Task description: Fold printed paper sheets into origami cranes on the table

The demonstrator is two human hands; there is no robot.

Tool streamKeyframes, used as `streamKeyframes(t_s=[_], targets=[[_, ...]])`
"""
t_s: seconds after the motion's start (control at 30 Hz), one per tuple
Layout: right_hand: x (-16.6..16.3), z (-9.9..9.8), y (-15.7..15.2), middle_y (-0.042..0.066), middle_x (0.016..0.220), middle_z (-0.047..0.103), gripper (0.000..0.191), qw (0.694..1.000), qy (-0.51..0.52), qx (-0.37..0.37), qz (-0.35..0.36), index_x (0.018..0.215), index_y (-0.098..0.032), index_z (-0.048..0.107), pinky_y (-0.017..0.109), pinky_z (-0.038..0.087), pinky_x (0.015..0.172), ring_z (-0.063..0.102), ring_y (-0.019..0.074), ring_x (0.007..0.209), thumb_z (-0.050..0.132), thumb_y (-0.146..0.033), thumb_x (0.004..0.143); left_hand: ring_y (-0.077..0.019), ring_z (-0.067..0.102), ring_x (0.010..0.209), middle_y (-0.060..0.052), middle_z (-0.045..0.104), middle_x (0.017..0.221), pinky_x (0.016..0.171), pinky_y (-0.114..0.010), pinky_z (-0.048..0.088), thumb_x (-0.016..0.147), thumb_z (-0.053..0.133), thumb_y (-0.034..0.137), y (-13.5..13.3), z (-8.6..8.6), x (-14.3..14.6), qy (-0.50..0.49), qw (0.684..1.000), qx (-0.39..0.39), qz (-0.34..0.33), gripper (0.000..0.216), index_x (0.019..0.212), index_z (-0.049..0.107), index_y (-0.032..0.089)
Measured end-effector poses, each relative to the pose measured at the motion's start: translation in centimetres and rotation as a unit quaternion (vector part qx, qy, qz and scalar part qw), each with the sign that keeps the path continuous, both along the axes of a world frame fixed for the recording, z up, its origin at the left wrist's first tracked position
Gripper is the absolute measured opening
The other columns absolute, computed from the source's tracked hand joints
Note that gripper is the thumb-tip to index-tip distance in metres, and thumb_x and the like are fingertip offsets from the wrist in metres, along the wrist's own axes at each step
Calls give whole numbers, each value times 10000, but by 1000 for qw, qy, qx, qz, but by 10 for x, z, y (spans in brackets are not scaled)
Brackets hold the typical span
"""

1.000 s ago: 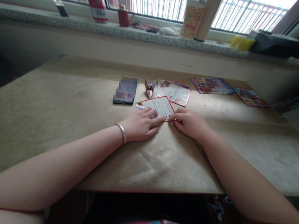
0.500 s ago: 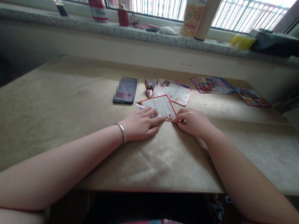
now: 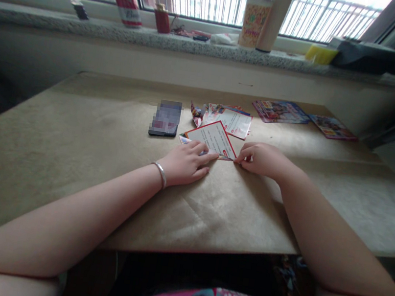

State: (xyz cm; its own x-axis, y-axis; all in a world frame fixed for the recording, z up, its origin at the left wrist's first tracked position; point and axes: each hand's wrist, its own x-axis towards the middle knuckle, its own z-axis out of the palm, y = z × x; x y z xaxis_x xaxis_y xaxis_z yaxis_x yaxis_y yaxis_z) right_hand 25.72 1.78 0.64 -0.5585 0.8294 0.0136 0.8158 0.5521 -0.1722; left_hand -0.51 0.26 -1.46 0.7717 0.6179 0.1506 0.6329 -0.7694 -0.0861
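A white printed paper with a red border [image 3: 212,138] lies on the brown table [image 3: 72,139], partly folded. My left hand [image 3: 187,162], a silver bracelet on its wrist, lies flat with its fingertips pressing the paper's near edge. My right hand [image 3: 261,159] is closed in a pinch at the paper's near right corner. A dark phone [image 3: 165,119] lies just left of the paper. Behind it lie more printed sheets [image 3: 231,121] and a small folded colourful paper piece [image 3: 197,115].
Two colourful leaflets [image 3: 280,112] [image 3: 331,128] lie at the table's far right. On the windowsill [image 3: 89,29] stand a red can [image 3: 127,6], a small red container [image 3: 162,19], a patterned cup [image 3: 254,22], a yellow sponge [image 3: 318,55] and a dark box [image 3: 363,56].
My right hand has slid to the right along the paper's near edge, and the paper's folded right part now reaches further right. My left hand has stayed put.
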Motion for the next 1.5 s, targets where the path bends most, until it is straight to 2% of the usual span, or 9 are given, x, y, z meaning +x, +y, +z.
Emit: streamKeyframes(t_s=[0.37,0.5,0.57,0.67,0.73,0.8,1.0,1.2,1.5], targets=[[5,7,-2,-5,925,724,227,1000,-13,-10,-3,843,-253,769,252,453,673,633,135,736,569,-183,762,-245,477,1121,-94,533,1227,1013,-384,376,953,374,425,1,-1,0,-2,1000,-3,1,476,1381,462,236],[3,7,-4,13,944,719,227,998,-35,57,-15,839,-250,760,280,446,678,637,172,803,560,-168,768,-246,478,1118,-93,537,1219,1014,-386,378,953,377,431,0,-1,0,-3,1000,2,0,476,1380,463,239],[-2,5,-5,32,963,713,234,995,-1,99,-18,868,-234,753,293,455,718,634,187,860,544,-162,790,-247,477,1120,-96,538,1218,1016,-389,378,954,376,431,0,-1,0,-4,1000,3,-1,479,1382,461,235],[-12,-1,-6,53,944,712,238,988,81,127,28,897,-207,746,307,466,821,622,179,884,521,-163,830,-251,476,1124,-102,538,1211,1015,-391,379,956,374,437,1,-2,-1,-4,1000,7,-5,482,1380,463,227],[-20,-6,-7,55,924,719,231,984,93,125,87,883,-203,749,330,452,896,607,185,910,531,-150,828,-252,476,1124,-102,538,1207,1014,-392,380,955,377,451,2,-4,-1,-5,1000,10,-7,488,1381,462,229],[-26,-11,-7,56,908,720,235,984,82,111,110,901,-201,749,333,459,890,598,191,914,531,-146,833,-253,476,1119,-102,537,1205,1013,-393,380,954,379,462,2,-4,-1,-5,1000,13,-8,494,1384,459,232],[-31,-16,-7,53,923,711,233,990,71,98,72,918,-202,744,322,463,866,599,194,906,534,-148,835,-267,478,1087,-118,549,1177,992,-400,386,956,364,474,1,-2,-2,15,999,23,-21,528,1405,447,206],[-32,-15,-9,53,946,695,224,992,52,101,49,904,-218,738,312,455,832,595,202,935,531,-172,831,-253,482,1041,-99,554,1158,958,-394,390,955,378,462,1,0,-1,14,999,31,-29,508,1430,414,284],[-37,-11,-10,64,937,692,224,992,30,111,54,873,-197,725,313,450,816,601,210,928,510,-174,814,-255,491,1027,-107,557,1119,936,-405,403,950,397,433,0,2,1,6,999,29,-26,460,1377,483,285]])
